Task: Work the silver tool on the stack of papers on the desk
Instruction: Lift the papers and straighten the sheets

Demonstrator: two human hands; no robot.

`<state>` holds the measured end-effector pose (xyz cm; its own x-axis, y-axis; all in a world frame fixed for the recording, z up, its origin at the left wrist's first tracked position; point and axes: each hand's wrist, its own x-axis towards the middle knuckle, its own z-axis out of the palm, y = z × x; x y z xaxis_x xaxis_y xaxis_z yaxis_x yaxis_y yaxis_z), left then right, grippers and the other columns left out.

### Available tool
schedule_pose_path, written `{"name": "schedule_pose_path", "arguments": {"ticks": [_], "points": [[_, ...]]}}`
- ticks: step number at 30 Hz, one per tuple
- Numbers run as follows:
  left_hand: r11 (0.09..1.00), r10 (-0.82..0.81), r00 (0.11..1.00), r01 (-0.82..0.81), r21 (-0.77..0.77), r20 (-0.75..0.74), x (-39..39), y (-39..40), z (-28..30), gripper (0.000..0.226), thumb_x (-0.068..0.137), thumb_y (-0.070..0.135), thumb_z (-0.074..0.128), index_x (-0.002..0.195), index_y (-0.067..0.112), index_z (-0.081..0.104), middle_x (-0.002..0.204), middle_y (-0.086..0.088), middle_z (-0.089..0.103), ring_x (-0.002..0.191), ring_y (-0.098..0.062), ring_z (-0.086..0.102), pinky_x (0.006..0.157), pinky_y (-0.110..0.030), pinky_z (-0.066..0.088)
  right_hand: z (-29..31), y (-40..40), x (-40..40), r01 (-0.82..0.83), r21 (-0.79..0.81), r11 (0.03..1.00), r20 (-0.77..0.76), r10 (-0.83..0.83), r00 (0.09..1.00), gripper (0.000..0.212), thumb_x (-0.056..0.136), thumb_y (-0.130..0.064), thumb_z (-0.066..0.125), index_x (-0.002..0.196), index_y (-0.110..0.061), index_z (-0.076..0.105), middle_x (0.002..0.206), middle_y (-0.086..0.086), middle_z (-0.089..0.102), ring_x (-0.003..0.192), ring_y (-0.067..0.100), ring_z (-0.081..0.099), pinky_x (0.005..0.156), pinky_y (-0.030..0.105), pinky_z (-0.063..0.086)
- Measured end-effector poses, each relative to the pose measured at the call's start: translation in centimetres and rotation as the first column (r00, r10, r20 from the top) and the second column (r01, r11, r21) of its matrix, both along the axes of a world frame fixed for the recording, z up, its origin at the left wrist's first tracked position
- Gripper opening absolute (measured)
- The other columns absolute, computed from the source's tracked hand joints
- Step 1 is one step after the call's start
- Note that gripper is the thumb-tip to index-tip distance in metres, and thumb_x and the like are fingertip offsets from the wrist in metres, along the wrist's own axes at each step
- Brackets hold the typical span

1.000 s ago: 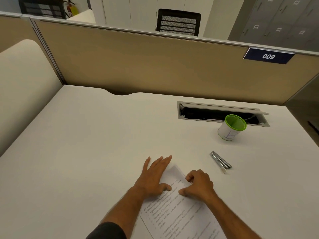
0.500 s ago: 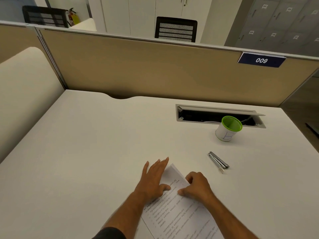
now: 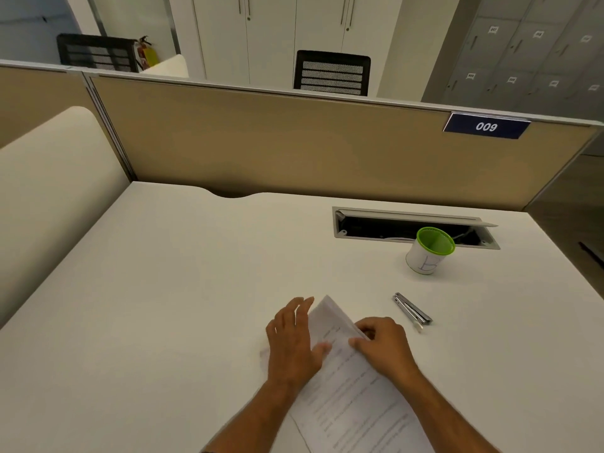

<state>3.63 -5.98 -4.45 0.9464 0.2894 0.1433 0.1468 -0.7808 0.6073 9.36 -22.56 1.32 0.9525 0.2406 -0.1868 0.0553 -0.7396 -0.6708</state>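
Observation:
A stack of printed papers [image 3: 353, 390] lies skewed on the white desk [image 3: 163, 305], close to the near edge. My left hand [image 3: 292, 341] rests on the stack's left side, fingers spread, thumb on the sheet. My right hand [image 3: 382, 346] pinches the stack's right edge near its far corner, and that corner looks slightly lifted. The silver tool [image 3: 412, 310], a slim stapler, sits by itself on the desk to the right of the papers, a short way beyond my right hand and touched by neither hand.
A white cup with a green rim [image 3: 428, 251] stands behind the stapler, in front of an open cable tray [image 3: 408, 223] set into the desk. A tan partition [image 3: 294, 142] closes the far side; a cream panel [image 3: 49, 178] stands on the left.
My hands have shifted on the papers: the far corner has come up a little and my right fingers now pinch the edge. The camera view has tilted slightly. The stapler stays put.

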Motion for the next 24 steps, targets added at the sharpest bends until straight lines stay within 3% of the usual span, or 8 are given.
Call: {"name": "schedule_pose_path", "arguments": {"ticks": [2,5,8,10,13,18,20,24], "points": [[0.956,0.073,0.99,-0.034,-0.291,0.124,0.0,-1.3,1.1,0.066,0.076,0.044,0.074,0.131,0.034,0.04,0.13,0.011,0.05,0.117,-0.009,0.048,0.101,-0.031,0.044,1.2,0.3,-0.2,0.033,0.074,0.997,0.126,-0.043,0.991,0.011,0.077,-0.018,0.072,0.084,-0.024,0.077,0.076,-0.014,0.073,0.069,0.0,0.067,0.068,0.027,0.058],[0.706,0.142,0.987,-0.051,-0.706,0.07,0.3,-3.3,4.0,0.035,0.089,0.042,0.066,0.12,0.037,0.051,0.122,0.014,0.06,0.109,-0.007,0.06,0.088,-0.024,0.054,2.6,1.0,-0.7,0.036,0.195,0.98,0.341,-0.102,0.935,0.014,0.082,-0.017,0.069,0.092,-0.023,0.078,0.08,-0.016,0.074,0.072,-0.001,0.068,0.067,0.023,0.057],[0.413,0.121,0.992,-0.026,-0.91,0.027,0.7,-5.0,7.0,0.041,0.09,0.053,0.047,0.12,0.029,0.061,0.117,0.007,0.069,0.108,-0.011,0.066,0.094,-0.029,0.056,3.0,1.7,-1.4,-0.044,0.187,0.981,0.555,-0.068,0.829,0.018,0.084,-0.016,0.069,0.1,-0.016,0.076,0.093,-0.003,0.077,0.081,0.007,0.069,0.072,0.025,0.06],[0.334,0.12,0.992,-0.015,-0.943,0.027,0.6,-5.7,8.5,0.047,0.089,0.054,0.042,0.117,0.023,0.065,0.11,0.003,0.073,0.103,-0.014,0.07,0.092,-0.031,0.058,3.2,2.0,-1.7,-0.091,0.128,0.988,0.658,-0.016,0.753,0.022,0.081,-0.02,0.067,0.101,-0.014,0.075,0.096,0.002,0.076,0.086,0.015,0.069,0.077,0.026,0.057],[0.333,0.152,0.986,0.009,-0.943,0.063,0.4,-6.1,9.9,0.037,0.093,0.047,0.046,0.109,0.021,0.067,0.101,0.0,0.074,0.098,-0.019,0.071,0.084,-0.029,0.061,3.4,2.2,-2.3,-0.108,0.067,0.992,0.728,0.025,0.685,0.031,0.079,-0.029,0.069,0.103,-0.011,0.073,0.099,0.007,0.073,0.088,0.019,0.065,0.077,0.024,0.052],[0.345,0.213,0.977,-0.052,-0.937,0.024,0.3,-5.1,10.8,0.022,0.097,0.036,0.053,0.088,0.022,0.066,0.081,0.0,0.068,0.082,-0.02,0.068,0.067,-0.022,0.059,3.9,1.8,-2.7,-0.213,0.064,0.975,0.697,0.11,0.709,0.046,0.069,-0.036,0.068,0.109,-0.014,0.067,0.107,0.006,0.067,0.093,0.016,0.056,0.077,0.025,0.053],[0.361,0.194,0.981,-0.058,-0.931,0.014,0.5,-4.3,11.0,0.02,0.097,0.037,0.053,0.09,0.023,0.065,0.085,0.0,0.068,0.086,-0.02,0.068,0.07,-0.024,0.059,4.3,1.5,-2.5,-0.251,0.08,0.965,0.671,0.134,0.729,0.046,0.07,-0.037,0.068,0.11,-0.015,0.068,0.108,0.004,0.066,0.095,0.013,0.054,0.078,0.024,0.053],[0.478,0.076,0.997,-0.016,-0.878,0.024,1.1,-2.3,11.3,0.02,0.096,0.036,0.056,0.113,0.027,0.061,0.11,0.0,0.07,0.103,-0.024,0.067,0.089,-0.041,0.059,6.2,1.2,-1.5,-0.249,0.113,0.962,0.679,0.108,0.726,0.035,0.077,-0.035,0.065,0.103,-0.012,0.073,0.101,0.006,0.069,0.092,0.01,0.056,0.081,0.022,0.052]]}}
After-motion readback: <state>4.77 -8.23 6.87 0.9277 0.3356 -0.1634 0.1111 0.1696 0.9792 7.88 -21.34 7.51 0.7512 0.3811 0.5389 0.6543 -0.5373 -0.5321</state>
